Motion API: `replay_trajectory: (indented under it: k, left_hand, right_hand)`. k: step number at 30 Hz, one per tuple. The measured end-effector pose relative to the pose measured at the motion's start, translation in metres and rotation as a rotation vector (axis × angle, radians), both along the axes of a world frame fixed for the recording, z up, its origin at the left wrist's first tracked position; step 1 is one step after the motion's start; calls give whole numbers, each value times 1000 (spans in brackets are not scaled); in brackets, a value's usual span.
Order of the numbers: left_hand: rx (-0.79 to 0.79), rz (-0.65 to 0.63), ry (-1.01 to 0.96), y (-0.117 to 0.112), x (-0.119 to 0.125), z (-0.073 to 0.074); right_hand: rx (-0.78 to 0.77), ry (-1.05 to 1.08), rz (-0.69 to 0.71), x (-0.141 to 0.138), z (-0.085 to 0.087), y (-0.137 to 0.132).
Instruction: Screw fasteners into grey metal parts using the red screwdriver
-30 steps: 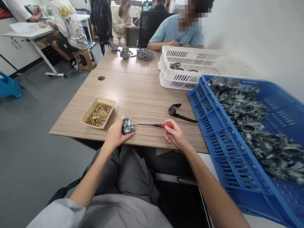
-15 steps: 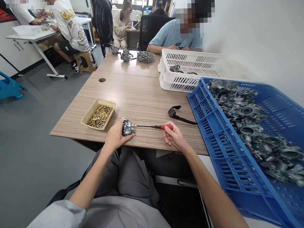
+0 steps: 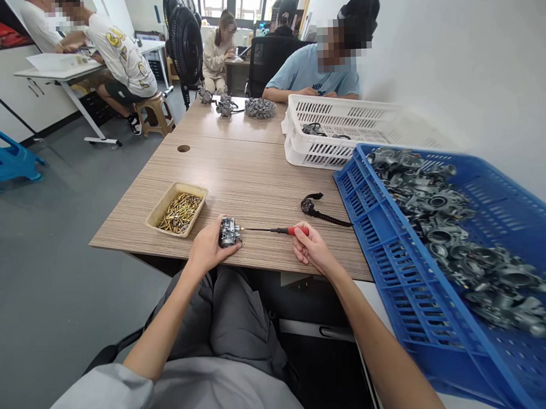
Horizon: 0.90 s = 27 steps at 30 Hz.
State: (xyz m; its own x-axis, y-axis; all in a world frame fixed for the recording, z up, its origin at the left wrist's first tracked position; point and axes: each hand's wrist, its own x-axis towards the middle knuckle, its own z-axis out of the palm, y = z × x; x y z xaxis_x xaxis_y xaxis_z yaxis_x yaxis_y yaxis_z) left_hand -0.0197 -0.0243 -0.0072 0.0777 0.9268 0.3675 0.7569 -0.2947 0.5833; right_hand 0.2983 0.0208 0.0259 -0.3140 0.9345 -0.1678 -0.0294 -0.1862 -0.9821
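My left hand [image 3: 208, 246] is closed around a small metal carburetor [image 3: 229, 231] at the front edge of the table. My right hand [image 3: 311, 246] grips the red handle of a screwdriver [image 3: 279, 230]. Its long dark shaft points left, and the tip is at the carburetor's right side, where a small brass-coloured bit shows. Whether the tip sits in a screw is too small to tell. Left of my left hand stands a cream tray [image 3: 153, 219] full of small brass pieces [image 3: 180, 212].
A blue crate [image 3: 367, 225] heaped with carburetors [image 3: 443, 204] stands at the right, with a white crate [image 3: 307, 152] behind it. A black watch [image 3: 307, 205] lies near the blue crate. Across the table [image 3: 236, 164] sits a person in blue [image 3: 310, 69], near a bag of metal parts [image 3: 259, 108].
The view has shifted slightly. Both hands keep their hold on the carburetor and the screwdriver, nearly in the same place.
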Motion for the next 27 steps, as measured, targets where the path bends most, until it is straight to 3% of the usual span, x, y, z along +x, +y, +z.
replay_trajectory:
  k: [27]
  left_hand:
    - [-14,-1,-12,-1,0,5]
  right_hand:
    - [10,6,10,-2,5,-3]
